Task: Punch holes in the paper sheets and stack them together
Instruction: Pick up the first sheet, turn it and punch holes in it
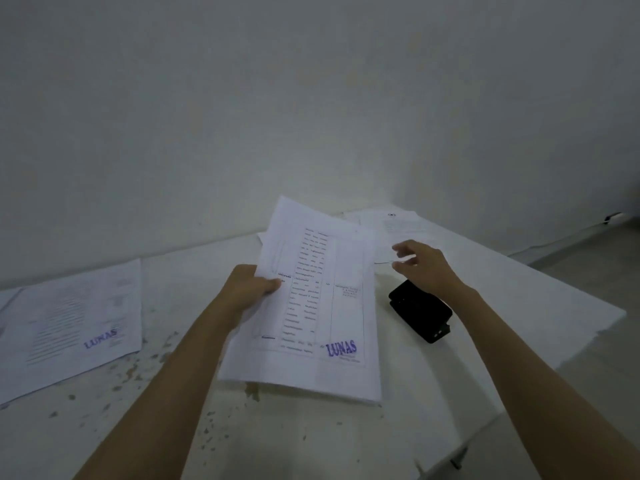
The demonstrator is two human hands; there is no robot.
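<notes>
Left hand is gripping the printed sheet above the table; right hand is hovering loose-fingered, holding nothing, over the black punch at three o'clock.

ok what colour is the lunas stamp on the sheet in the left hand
Purple stamp, clearest in the head view.

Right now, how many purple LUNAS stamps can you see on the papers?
2. One is on the sheet the left hand holds, near its lower right corner. One is on the stack at far left. Other papers may hide more.
</notes>
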